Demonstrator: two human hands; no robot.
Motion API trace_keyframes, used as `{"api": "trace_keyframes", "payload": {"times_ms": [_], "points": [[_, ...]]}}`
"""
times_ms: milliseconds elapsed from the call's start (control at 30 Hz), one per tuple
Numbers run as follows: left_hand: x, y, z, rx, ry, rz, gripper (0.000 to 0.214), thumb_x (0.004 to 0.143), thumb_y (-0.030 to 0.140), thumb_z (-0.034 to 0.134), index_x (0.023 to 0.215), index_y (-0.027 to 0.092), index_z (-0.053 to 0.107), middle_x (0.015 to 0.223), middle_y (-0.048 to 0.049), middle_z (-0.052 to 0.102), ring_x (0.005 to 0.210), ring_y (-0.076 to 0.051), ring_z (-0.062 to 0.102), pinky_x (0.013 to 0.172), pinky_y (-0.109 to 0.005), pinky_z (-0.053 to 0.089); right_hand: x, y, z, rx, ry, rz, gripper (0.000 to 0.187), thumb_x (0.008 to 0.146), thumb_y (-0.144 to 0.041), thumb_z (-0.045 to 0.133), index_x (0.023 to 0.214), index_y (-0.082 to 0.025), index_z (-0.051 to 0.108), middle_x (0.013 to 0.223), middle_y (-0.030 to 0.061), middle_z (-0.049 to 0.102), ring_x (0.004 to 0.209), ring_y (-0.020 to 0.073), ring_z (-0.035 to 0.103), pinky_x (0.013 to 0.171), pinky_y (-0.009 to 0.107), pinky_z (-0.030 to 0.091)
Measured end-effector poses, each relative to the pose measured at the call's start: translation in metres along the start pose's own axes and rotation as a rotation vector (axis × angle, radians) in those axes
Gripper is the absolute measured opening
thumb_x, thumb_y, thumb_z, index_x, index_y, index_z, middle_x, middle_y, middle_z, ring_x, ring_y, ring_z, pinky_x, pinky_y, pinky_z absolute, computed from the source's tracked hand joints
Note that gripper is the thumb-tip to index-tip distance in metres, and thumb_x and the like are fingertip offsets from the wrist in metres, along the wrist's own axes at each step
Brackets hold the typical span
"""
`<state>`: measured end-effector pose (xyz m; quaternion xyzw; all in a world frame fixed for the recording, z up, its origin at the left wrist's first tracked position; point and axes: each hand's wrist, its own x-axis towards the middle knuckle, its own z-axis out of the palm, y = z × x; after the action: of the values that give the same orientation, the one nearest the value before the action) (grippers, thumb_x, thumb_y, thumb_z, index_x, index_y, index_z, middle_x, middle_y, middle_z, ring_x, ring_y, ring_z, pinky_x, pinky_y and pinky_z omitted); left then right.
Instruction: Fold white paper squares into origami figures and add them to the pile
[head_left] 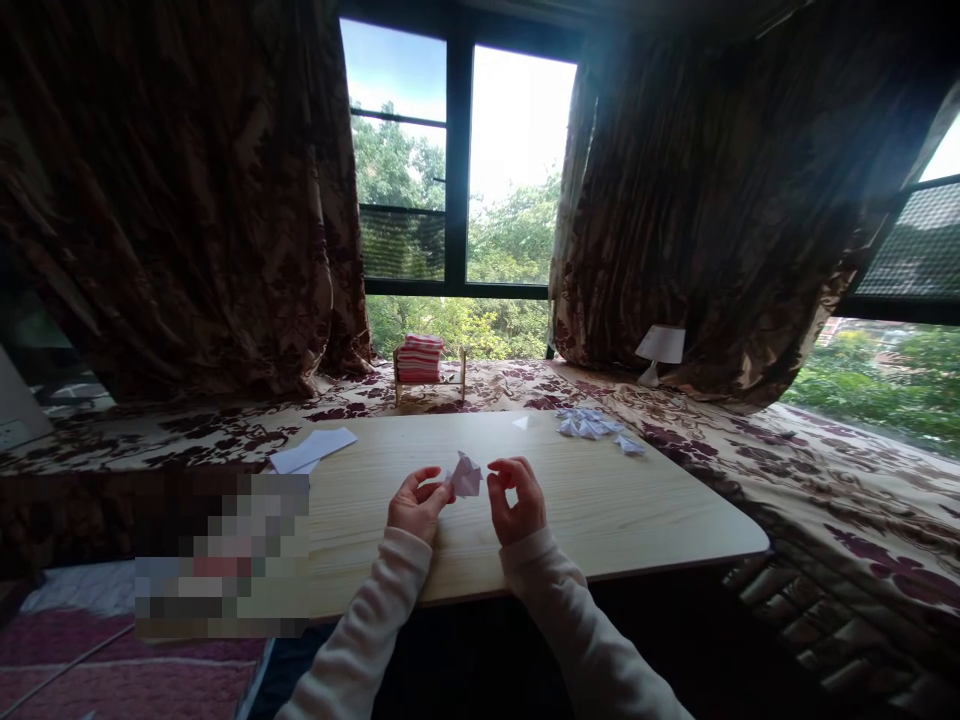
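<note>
My left hand (416, 505) pinches a small folded white paper piece (466, 475) with pointed corners between thumb and fingers, held above the light wooden table (360, 540). Just right of the paper is my right hand (517, 498), its fingers curved and the thumb raised near the index fingertip. A narrow gap separates it from the paper, and nothing shows in its fingers. Further back on the right, several folded white paper pieces (589, 424) lie grouped, with a single one (629, 445) beside them. A small white paper triangle (520, 423) rests near the table's back edge.
White paper sheets (311, 450) lie at the back left of the table. Beyond the table, a small rack (463, 375) holding folded red-and-white cloths (419, 358) and a white lamp (661, 345) stand on the flower-patterned ledge. A blurred-out patch hides the table's left end.
</note>
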<state>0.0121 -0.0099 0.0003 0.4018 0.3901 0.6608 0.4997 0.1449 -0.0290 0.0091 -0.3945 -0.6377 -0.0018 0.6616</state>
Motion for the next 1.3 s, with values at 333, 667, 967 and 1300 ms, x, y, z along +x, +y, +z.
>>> {"api": "trace_keyframes", "payload": {"times_ms": [333, 667, 967, 1300], "points": [[0.001, 0.004, -0.003, -0.093, 0.021, -0.061, 0.036, 0.048, 0.026, 0.074, 0.079, 0.013, 0.060, 0.059, 0.0014, 0.063, 0.051, -0.009, 0.059, 0.058, -0.024, 0.051, -0.006, 0.005, 0.006, -0.289, -0.234, -0.304, 0.035, 0.068, -0.007, 0.047, 0.098, -0.021, 0.059, 0.087, 0.0055, 0.048, 0.079, 0.0183, 0.048, 0.070, 0.032, 0.041], [0.000, 0.003, 0.000, -0.039, -0.002, -0.024, 0.027, 0.048, 0.026, 0.073, 0.068, 0.010, 0.064, 0.056, -0.0009, 0.064, 0.051, -0.011, 0.058, 0.058, -0.026, 0.051, -0.005, 0.004, 0.006, -0.347, -0.217, -0.369, 0.016, 0.080, -0.019, 0.051, 0.078, -0.025, 0.066, 0.070, 0.0022, 0.048, 0.068, 0.0140, 0.045, 0.064, 0.027, 0.036], [-0.001, 0.003, -0.001, -0.016, 0.011, 0.012, 0.025, 0.049, 0.021, 0.073, 0.069, 0.012, 0.062, 0.059, -0.0007, 0.066, 0.053, -0.012, 0.060, 0.060, -0.026, 0.052, -0.004, 0.003, 0.005, -0.354, -0.266, -0.357, 0.014, 0.081, -0.022, 0.049, 0.079, -0.021, 0.064, 0.070, 0.0021, 0.051, 0.070, 0.0141, 0.047, 0.068, 0.027, 0.035], [-0.007, 0.005, 0.004, 0.035, -0.035, 0.040, 0.019, 0.050, 0.018, 0.071, 0.067, 0.013, 0.062, 0.057, -0.0005, 0.066, 0.053, -0.014, 0.062, 0.059, -0.026, 0.051, -0.005, 0.009, 0.006, -0.421, -0.188, -0.288, 0.016, 0.081, -0.022, 0.047, 0.072, -0.019, 0.061, 0.071, 0.0029, 0.051, 0.069, 0.0149, 0.047, 0.066, 0.027, 0.035]]}}
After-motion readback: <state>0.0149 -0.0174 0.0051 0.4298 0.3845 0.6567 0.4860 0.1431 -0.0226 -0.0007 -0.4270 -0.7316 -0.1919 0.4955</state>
